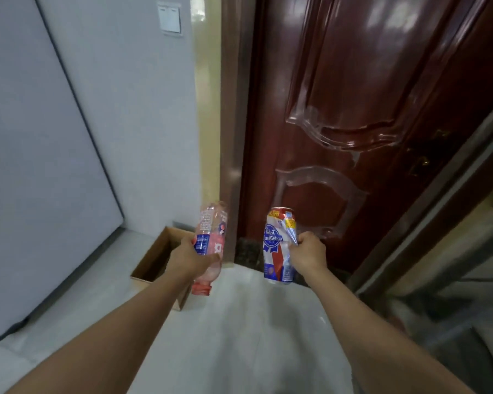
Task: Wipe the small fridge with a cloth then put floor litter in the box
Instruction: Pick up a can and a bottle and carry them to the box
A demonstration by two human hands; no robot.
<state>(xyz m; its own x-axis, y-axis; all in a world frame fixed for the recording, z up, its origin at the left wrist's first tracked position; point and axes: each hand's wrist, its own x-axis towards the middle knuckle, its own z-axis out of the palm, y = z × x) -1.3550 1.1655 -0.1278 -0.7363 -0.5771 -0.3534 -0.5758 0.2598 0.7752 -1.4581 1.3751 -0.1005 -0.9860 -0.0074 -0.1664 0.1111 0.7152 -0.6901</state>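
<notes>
Pink plastic bottle (211, 245), cap down, sits gripped in the left hand (187, 258) above the cardboard box (151, 261). Right hand (306, 255), arm outstretched, curls its fingers (293, 243) round a dented can (278, 245).

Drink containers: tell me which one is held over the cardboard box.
The pink-labelled plastic bottle in the left hand, over the cardboard box; the crushed can hangs farther right.

One bottle (209, 245), one can (278, 245), one box (154, 263).

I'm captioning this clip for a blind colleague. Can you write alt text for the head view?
A person's left hand holds a pink plastic bottle above an open cardboard box, and the right hand grips a dented can. The box sits on a pale floor between a white fridge and a brown door.
</notes>
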